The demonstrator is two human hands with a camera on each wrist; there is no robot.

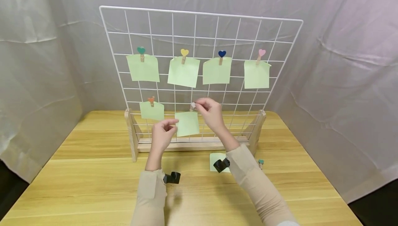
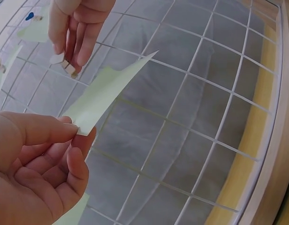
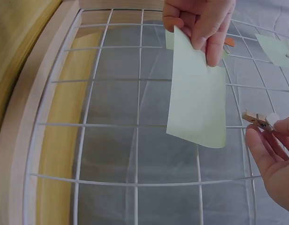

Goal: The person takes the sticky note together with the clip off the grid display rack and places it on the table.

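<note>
My left hand [image 1: 162,135] pinches a pale green paper note [image 1: 188,125] at its left edge, in front of the lower middle of a white wire grid [image 1: 202,12]. In the right wrist view, the note [image 3: 197,101] hangs from those fingertips with its free end slightly curved. My right hand [image 1: 212,114] pinches a small wooden clothespin [image 3: 258,119] with a white decoration, just above the note's upper edge. The left wrist view shows the clothespin [image 2: 65,64] apart from the paper, its wooden tip pointing towards the grid.
Several green notes hang in an upper row under heart-topped clothespins, including a blue one [image 1: 221,54]. Left of my hands, another note [image 1: 151,111] hangs under an orange clip. On the wooden table [image 1: 93,184] lie a loose note [image 1: 214,157] and a teal-topped clothespin [image 1: 261,162].
</note>
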